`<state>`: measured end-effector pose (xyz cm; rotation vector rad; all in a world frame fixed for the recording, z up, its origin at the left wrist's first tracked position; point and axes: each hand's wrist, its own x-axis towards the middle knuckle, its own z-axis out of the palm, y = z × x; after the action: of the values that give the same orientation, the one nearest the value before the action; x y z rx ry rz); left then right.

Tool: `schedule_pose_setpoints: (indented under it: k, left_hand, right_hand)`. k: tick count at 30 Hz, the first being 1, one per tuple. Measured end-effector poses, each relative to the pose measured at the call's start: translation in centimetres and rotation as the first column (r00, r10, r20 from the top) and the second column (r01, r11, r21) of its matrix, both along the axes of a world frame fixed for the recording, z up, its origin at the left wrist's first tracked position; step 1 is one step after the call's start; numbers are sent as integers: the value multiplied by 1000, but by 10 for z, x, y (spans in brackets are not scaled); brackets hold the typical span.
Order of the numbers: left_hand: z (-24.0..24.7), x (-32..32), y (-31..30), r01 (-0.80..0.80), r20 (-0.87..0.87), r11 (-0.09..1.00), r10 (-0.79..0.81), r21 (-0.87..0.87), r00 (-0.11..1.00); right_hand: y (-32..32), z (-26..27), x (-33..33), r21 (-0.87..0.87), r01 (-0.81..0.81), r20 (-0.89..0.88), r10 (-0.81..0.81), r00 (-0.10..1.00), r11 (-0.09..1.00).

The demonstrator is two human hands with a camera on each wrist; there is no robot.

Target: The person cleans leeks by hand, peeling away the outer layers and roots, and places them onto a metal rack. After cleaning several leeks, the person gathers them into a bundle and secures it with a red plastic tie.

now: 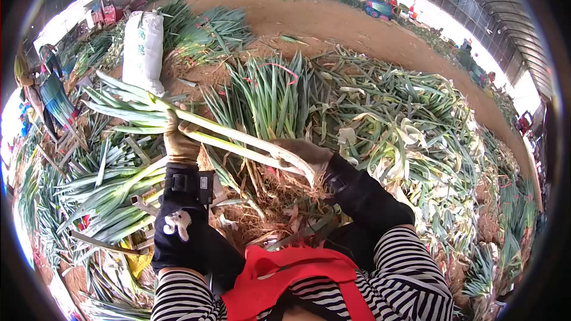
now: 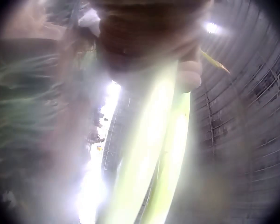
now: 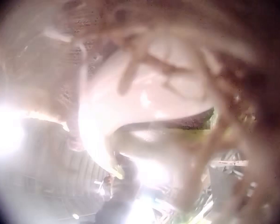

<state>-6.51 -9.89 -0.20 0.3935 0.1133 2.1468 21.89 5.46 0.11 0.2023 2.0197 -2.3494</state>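
Two long green onions (image 1: 238, 135) slant across the front of my body in the head view, leaves to the left and roots to the right. My gloved left hand (image 1: 180, 139) grips them where the stalks turn into leaves. At the white end, close to the roots, my gloved right hand (image 1: 304, 153) holds the stalks. In the left wrist view the pale stalks (image 2: 147, 144) run down from the fingers, blurred. The right wrist view shows a white onion base (image 3: 149, 88) with stringy roots crossing in front of it.
An upright bunch of green onions (image 1: 270, 95) stands just beyond my hands. Loose leaves (image 1: 404, 125) are heaped on the right. More onions (image 1: 113, 196) lie on the left, by a white sack (image 1: 143, 50). Brown roots (image 1: 256, 226) gather near my lap.
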Motion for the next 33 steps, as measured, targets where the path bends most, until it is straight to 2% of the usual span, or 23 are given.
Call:
schedule_pose_setpoints:
  k: [2, 3, 4, 6, 7, 8, 9, 10, 11, 12, 13, 14, 15, 17, 18, 20, 21, 28, 30, 33]
  left_hand:
    - [-1, 0, 0, -12, 14, 1000, 13, -14, 1000]
    - [8, 8, -5, 17, -22, 1000, -17, 10, 1000]
    - [14, 13, -9, 46, -57, 998, -44, 33, 997]
    - [11, 8, -9, 35, -27, 998, -33, 57, 999]
    - [4, -4, -10, -28, -19, 999, 29, 34, 999]
    - [-4, -17, -12, -91, -12, 996, 91, 10, 996]
    - [-7, -26, -16, -118, 1, 993, 118, 10, 993]
    - [-17, -38, -18, -156, 0, 987, 156, 25, 988]
    - [-28, -54, -21, -215, 15, 976, 215, -30, 976]
    - [-36, -63, -22, -271, 27, 959, 274, -86, 961]
    - [-28, -55, -26, -339, 32, 927, 348, -161, 937]
    - [-31, -55, -26, -337, 33, 927, 347, -163, 937]
    - [-37, -59, -25, -365, -10, 907, 371, -210, 929]
    - [-36, -58, -22, -420, -93, 849, 413, -322, 906]
    - [-35, -52, -21, -416, -95, 849, 409, -326, 908]
    - [-32, -43, -17, -435, -135, 819, 416, -375, 899]
    - [-31, -42, -15, -439, -156, 808, 412, -393, 898]
    - [-29, -32, -1, -502, -134, 753, 497, -425, 858]
    - [-30, -29, 2, -497, -145, 747, 488, -441, 861]
    - [-28, -23, 6, -492, -169, 746, 470, -450, 867]
  right_hand:
    - [-17, -3, 6, -154, 24, -157, -48, 986, 988]
    - [-18, -16, 5, -348, 0, -214, -79, 974, 937]
    - [-14, -18, 7, -347, 2, -210, -79, 975, 938]
    - [-4, -19, 18, -99, 37, -94, -46, 995, 994]
    - [-2, -24, 22, 196, 147, -194, -109, 975, 970]
    - [3, -28, 31, 195, 148, -190, -111, 975, 970]
    - [8, -29, 43, -187, 48, -194, -85, 977, 981]
    - [16, -33, 56, -539, -61, -210, -64, 976, 840]
    - [27, -36, 66, -45, 35, -167, -42, 985, 998]
    - [38, -40, 75, 465, 72, -89, -34, 995, 883]
    - [41, -36, 85, 534, 70, -35, -61, 998, 843]
    - [44, -31, 93, 599, 63, 16, -90, 996, 798]
    - [45, -23, 99, 597, 63, 17, -91, 996, 800]
    - [51, -7, 109, 398, 27, 303, -159, 940, 917]
    - [58, -6, 115, 394, 30, 304, -161, 939, 919]
    - [73, -4, 124, 168, 29, 410, -97, 907, 985]
    - [76, 0, 129, 118, 29, 397, -74, 915, 993]
    - [97, 6, 152, 152, 10, 366, -66, 928, 988]
    - [104, 8, 160, 81, 28, 403, -58, 913, 996]
    - [113, 16, 169, 141, -30, 430, -34, 902, 990]
